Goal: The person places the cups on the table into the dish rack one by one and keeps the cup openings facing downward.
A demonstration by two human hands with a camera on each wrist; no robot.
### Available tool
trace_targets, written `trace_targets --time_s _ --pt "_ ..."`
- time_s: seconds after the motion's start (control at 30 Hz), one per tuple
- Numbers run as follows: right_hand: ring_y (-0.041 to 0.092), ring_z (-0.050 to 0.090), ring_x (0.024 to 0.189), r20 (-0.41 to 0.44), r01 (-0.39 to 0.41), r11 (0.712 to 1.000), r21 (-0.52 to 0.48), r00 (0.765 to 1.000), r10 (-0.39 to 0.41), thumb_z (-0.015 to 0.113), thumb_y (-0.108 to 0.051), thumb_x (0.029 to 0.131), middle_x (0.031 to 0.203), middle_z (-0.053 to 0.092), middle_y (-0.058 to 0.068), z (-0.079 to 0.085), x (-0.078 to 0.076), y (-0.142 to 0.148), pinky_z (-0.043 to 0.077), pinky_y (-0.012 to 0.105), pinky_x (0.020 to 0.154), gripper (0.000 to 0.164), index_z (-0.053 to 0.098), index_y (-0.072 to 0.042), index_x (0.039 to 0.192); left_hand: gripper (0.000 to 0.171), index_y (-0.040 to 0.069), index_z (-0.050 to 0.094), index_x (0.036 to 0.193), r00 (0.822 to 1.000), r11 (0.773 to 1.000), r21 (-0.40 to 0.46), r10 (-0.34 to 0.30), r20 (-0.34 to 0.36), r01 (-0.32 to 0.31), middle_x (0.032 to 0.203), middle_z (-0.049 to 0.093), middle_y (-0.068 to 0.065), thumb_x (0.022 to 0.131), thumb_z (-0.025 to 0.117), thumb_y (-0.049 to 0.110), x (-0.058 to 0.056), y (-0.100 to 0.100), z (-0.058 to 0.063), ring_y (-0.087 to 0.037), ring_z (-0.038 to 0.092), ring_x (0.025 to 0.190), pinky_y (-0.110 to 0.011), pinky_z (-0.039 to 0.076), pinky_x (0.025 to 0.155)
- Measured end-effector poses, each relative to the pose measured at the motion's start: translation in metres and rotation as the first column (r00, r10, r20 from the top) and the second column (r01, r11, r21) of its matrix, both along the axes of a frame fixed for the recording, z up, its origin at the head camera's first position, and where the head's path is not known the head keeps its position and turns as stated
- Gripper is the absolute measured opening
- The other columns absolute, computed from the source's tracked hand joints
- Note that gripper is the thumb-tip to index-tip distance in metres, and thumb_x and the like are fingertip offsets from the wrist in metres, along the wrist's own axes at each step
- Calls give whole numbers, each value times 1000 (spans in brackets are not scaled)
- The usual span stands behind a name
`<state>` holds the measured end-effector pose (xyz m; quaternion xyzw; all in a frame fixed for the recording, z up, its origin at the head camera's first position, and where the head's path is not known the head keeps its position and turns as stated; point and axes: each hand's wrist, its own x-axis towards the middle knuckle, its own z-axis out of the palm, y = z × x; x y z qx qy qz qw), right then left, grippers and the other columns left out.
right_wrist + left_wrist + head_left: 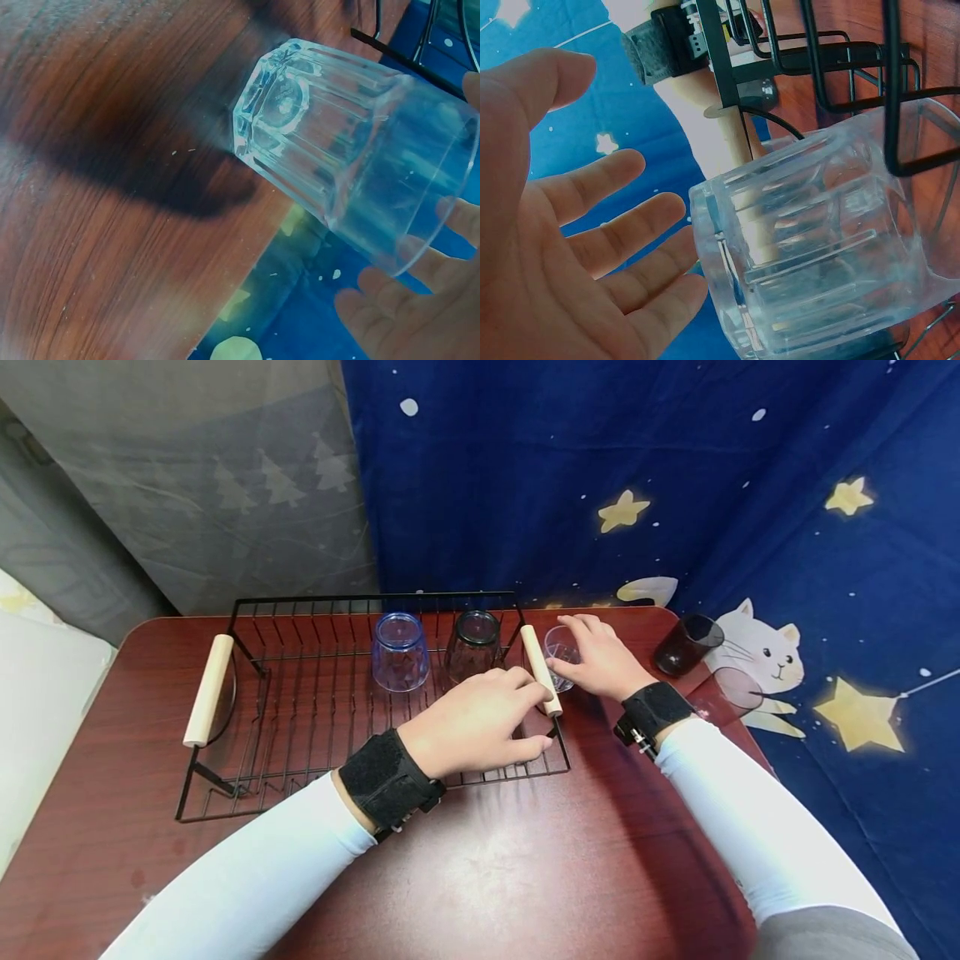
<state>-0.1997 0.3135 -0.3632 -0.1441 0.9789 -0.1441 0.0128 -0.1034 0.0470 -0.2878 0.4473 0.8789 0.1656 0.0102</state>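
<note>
A clear glass (562, 653) with its mouth up stands just right of the black wire rack (315, 652). My right hand (603, 658) reaches around its rim with loosely bent fingers; in the right wrist view two fingertips (420, 251) meet the rim and others lie off it. My left hand (480, 720) is over the rack's right end near the wooden handle (542, 670), fingers relaxed and holding nothing. In the left wrist view its fingertips (664, 214) are close beside an upturned ribbed glass (825, 247). A dark glass (476, 643) and a blue glass (400, 652) sit upside down in the rack.
Another dark glass (684, 647) and a pinkish see-through glass (723, 697) stand near the table's right edge. The rack's left wooden handle (208, 689) stands up. A blue star-patterned curtain (562, 485) hangs behind the reddish-brown table (480, 877).
</note>
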Motion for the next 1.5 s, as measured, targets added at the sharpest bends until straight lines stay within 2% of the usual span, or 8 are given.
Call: trace_targets --time_s 0.2,0.4,0.6,0.9,1.1,1.23,1.37,1.5 --pt "46 43 132 56 26 1000 2 998 -26 70 -44 88 149 38 24 -3 -5 -2 41 60 103 81 35 -11 153 54 18 59 137 998 999 -17 32 50 -31 128 59 -2 94 62 50 -1 -5 0 -15 58 111 -34 48 98" --pt "47 47 125 60 36 999 -7 998 -35 73 -43 85 144 39 26 -4 -4 -3 45 60 99 84 35 -10 152 52 18 59 136 997 999 -7 43 64 -42 127 59 -1 95 62 50 -2 -8 2 -15 58 112 -34 48 99" --pt "45 50 120 46 32 999 -24 998 -31 75 -43 84 138 42 27 -4 2 -2 44 58 99 81 40 -7 148 51 18 60 135 997 999 14 43 68 -44 125 60 0 94 63 49 -3 -11 3 -15 57 111 -34 48 99" --pt "40 53 114 -13 20 1000 -10 1000 -20 79 -41 80 132 46 24 -2 16 8 46 54 96 80 46 -6 143 51 17 61 135 991 996 19 88 99 -90 131 59 -2 95 62 48 -6 -22 6 -17 59 116 -35 50 98" --pt "40 55 110 -50 13 1000 -18 999 -14 79 -44 80 131 47 24 5 24 12 48 54 92 79 47 -5 141 50 15 61 134 991 994 25 102 87 -105 130 59 -3 95 62 47 -9 -30 8 -17 58 111 -35 50 95" --pt "38 54 113 -60 20 999 -33 998 -22 80 -45 80 133 46 23 13 27 15 48 54 94 81 47 -6 142 51 15 60 135 990 994 27 107 93 -110 130 59 -4 95 61 47 -9 -34 7 -16 58 109 -35 51 94" --pt "37 53 120 -86 18 999 -50 996 -22 80 -45 81 136 46 23 24 31 15 46 55 98 81 46 -6 142 50 16 61 134 989 992 34 122 88 -125 130 59 -3 95 61 48 -9 -38 7 -18 59 112 -36 50 96" --pt "37 52 120 -128 4 998 -66 992 -12 80 -43 81 138 45 23 41 38 12 46 55 96 80 46 -6 143 48 16 61 133 988 990 41 133 79 -137 129 59 -2 96 61 47 -10 -41 7 -19 59 113 -37 50 97"
